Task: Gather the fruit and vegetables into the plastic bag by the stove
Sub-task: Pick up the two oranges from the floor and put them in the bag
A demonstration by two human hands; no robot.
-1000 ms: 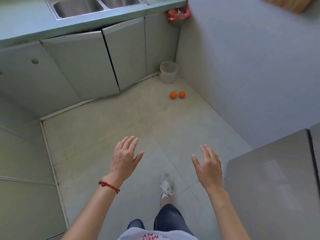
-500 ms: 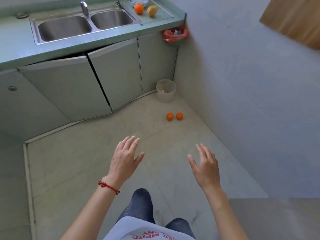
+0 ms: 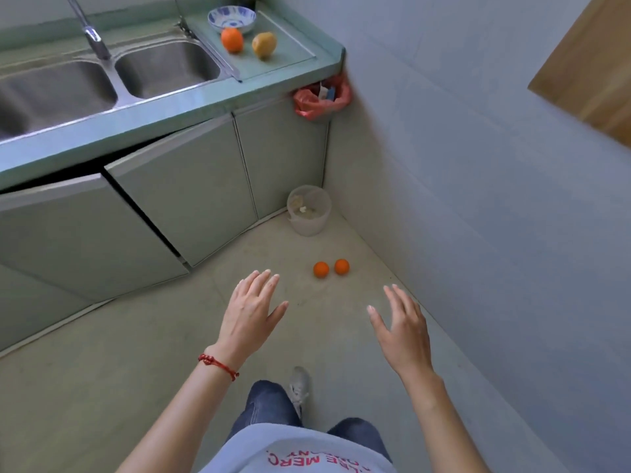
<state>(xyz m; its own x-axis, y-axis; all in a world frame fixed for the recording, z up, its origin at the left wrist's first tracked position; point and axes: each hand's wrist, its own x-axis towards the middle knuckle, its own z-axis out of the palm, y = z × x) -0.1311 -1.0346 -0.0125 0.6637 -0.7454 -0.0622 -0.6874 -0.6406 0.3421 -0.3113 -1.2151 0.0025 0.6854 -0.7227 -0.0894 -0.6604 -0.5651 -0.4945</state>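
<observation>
Two small oranges, one on the left (image 3: 321, 269) and one on the right (image 3: 341, 266), lie side by side on the floor near the wall. A larger orange (image 3: 232, 39) and a yellowish fruit (image 3: 264, 44) sit on the green counter right of the sink. My left hand (image 3: 251, 310) hovers above the floor with straight, spread fingers, short of the floor oranges. To their right, my right hand (image 3: 401, 327) is also spread and holds nothing. No stove is in view.
A pale waste bin (image 3: 309, 210) stands in the corner behind the oranges. A red plastic bag (image 3: 321, 99) hangs under the counter corner. A blue-patterned bowl (image 3: 232, 18) and a double sink (image 3: 112, 76) are on the counter. One cabinet door (image 3: 177, 196) stands ajar.
The view has tilted up and moved closer: the counter, sink and counter fruit came into view, and the floor oranges now lie nearer my hands. Both hands stay spread.
</observation>
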